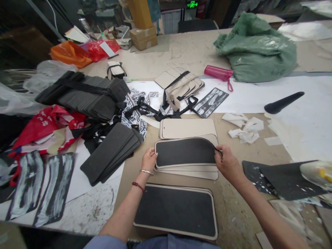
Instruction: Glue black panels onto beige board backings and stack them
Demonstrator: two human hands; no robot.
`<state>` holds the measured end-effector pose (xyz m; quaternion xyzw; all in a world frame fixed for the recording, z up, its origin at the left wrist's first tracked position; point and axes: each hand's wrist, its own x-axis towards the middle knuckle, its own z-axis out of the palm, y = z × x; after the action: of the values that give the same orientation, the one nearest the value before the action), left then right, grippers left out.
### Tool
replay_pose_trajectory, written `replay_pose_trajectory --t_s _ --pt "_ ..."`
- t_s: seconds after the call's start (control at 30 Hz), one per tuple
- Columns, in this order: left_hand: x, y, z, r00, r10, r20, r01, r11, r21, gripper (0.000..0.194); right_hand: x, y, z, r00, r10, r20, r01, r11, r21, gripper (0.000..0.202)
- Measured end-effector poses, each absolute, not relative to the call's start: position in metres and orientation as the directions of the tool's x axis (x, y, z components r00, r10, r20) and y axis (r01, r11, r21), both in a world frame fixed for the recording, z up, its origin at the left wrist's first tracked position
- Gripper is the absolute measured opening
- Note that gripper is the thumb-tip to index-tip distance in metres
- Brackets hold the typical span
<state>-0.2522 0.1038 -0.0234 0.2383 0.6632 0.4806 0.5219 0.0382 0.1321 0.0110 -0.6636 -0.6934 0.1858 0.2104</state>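
A black rounded-corner sheet (185, 152) lies over a beige panel (186, 166), its right end bent upward. My right hand (228, 160) pinches that raised right end between thumb and fingers. At the opposite end, my left hand (149, 159) has its fingers closed at the left edge of the beige panel, close to the sheet's corner. More beige panels (188, 128) lie just behind and beneath. Nearer to me rests a stack topped by a black sheet with a beige border (176, 211).
Loose black sheets (111, 152) and a strapped black bundle (88, 95) lie left, beside white-smeared strips (55, 186). Behind are tied beige panels (181, 83), a pink cylinder (218, 72) and a green sack (259, 52). Right are crumpled tissue (246, 128), a black handle-like tool (284, 102) and a container (317, 174).
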Motion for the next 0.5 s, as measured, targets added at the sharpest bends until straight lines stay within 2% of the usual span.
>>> replay_pose_trajectory --t_s 0.1,0.17,0.23,0.3,0.37,0.5 --pt "-0.251 0.104 -0.02 -0.358 0.812 -0.461 -0.166 0.431 0.887 0.019 0.042 0.14 0.007 0.08 0.997 -0.021 0.709 -0.072 -0.702 0.017" --pt "-0.251 0.105 -0.019 -0.367 0.809 -0.46 -0.152 0.436 0.887 0.018 0.046 0.145 -0.003 0.115 0.987 -0.112 0.562 -0.157 -0.812 0.02" --pt "-0.25 0.105 -0.017 -0.373 0.807 -0.458 -0.137 0.44 0.887 0.016 0.05 0.149 -0.016 0.074 0.964 -0.256 0.39 -0.265 -0.882 0.021" --pt "-0.249 0.106 -0.014 -0.378 0.806 -0.454 -0.119 0.445 0.888 0.015 0.054 0.15 -0.026 -0.004 0.928 -0.373 0.277 -0.357 -0.892 0.021" --pt "-0.247 0.108 -0.008 -0.383 0.811 -0.442 -0.085 0.445 0.891 0.016 0.057 0.149 -0.034 -0.045 0.918 -0.394 0.291 -0.365 -0.884 0.022" --pt "-0.244 0.116 0.014 -0.377 0.855 -0.356 0.098 0.419 0.903 0.019 0.059 0.147 -0.042 -0.022 0.947 -0.32 0.427 -0.28 -0.86 0.018"
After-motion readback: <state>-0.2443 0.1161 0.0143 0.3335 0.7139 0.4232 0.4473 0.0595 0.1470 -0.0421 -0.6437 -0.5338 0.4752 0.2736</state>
